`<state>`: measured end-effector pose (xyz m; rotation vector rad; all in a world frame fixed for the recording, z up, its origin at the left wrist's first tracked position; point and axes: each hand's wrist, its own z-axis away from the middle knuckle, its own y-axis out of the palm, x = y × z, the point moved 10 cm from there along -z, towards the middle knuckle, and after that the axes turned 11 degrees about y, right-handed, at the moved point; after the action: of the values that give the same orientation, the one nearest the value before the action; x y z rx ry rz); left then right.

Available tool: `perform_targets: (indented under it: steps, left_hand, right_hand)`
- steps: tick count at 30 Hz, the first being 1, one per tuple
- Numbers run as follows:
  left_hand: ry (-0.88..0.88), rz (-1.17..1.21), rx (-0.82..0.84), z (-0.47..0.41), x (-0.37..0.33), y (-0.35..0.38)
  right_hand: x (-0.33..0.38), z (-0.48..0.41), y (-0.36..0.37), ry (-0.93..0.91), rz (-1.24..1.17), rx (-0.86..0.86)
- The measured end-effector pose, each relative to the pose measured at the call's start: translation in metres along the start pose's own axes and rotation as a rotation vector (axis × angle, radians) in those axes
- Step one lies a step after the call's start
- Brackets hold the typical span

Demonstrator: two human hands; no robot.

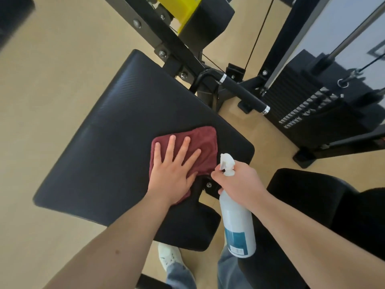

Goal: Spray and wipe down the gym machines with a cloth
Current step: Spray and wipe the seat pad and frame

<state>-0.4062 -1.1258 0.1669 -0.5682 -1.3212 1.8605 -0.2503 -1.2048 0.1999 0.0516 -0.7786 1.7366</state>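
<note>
A large black padded seat [116, 142] of a gym machine fills the middle of the head view. On its right part lies a dark red cloth [205, 142]. My left hand [173, 170] presses flat on that cloth with fingers spread. My right hand [239, 184] grips the neck of a white spray bottle [237, 224] with a blue label, held upright just right of the cloth, its nozzle pointing left. A smaller black pad [191, 226] sits below the seat, under my left wrist.
The machine's black frame [166, 38] with a yellow part [183, 11] rises behind the seat. A black handle bar [243, 92] juts out at the right, beside a weight stack [308, 109]. Another black pad [312, 197] stands at the right. The floor [52, 80] is tan.
</note>
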Motion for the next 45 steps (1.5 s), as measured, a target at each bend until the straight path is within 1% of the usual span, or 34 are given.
perform_targets:
  steps: [6,10,15,18,21,23,28,31,34,37,42,45]
  left_hand:
    - [-0.120,0.046,0.016,0.077,0.043,0.018]
    - [-0.194,0.059,0.026,0.119,0.067,0.026]
    - [-0.257,0.061,0.000,0.155,0.084,0.034]
    - [-0.289,0.057,-0.022,0.169,0.092,0.038]
    - [-0.300,0.056,-0.055,0.175,0.095,0.038]
    - [-0.308,0.062,-0.069,0.175,0.095,0.038]
    - [-0.332,0.063,-0.078,0.168,0.094,0.036]
    - [-0.393,0.071,-0.049,0.155,0.100,0.037]
    - [-0.475,0.083,-0.001,0.133,0.110,0.029]
    - [-0.513,0.098,-0.003,0.103,0.124,0.015]
    - [-0.499,0.112,-0.031,0.048,0.133,-0.009]
    - [-0.491,0.112,-0.047,0.022,0.132,-0.020]
  right_hand:
    - [0.034,0.001,0.025,-0.035,0.047,0.059]
    - [0.069,0.007,0.045,-0.094,0.092,0.090]
    - [0.117,0.016,0.072,-0.180,0.153,0.111]
    - [0.135,0.014,0.081,-0.194,0.166,0.080]
    - [0.134,0.004,0.084,-0.136,0.165,0.024]
    - [0.127,-0.001,0.086,-0.108,0.162,0.006]
    - [0.117,-0.007,0.078,-0.126,0.162,-0.065]
    - [0.109,-0.010,0.074,-0.113,0.180,-0.079]
    - [0.103,-0.012,0.069,-0.090,0.137,-0.088]
    - [0.102,-0.012,0.058,-0.077,0.049,-0.078]
    - [0.105,-0.019,0.041,-0.106,0.047,-0.029]
    - [0.101,-0.028,0.027,-0.127,0.048,-0.033]
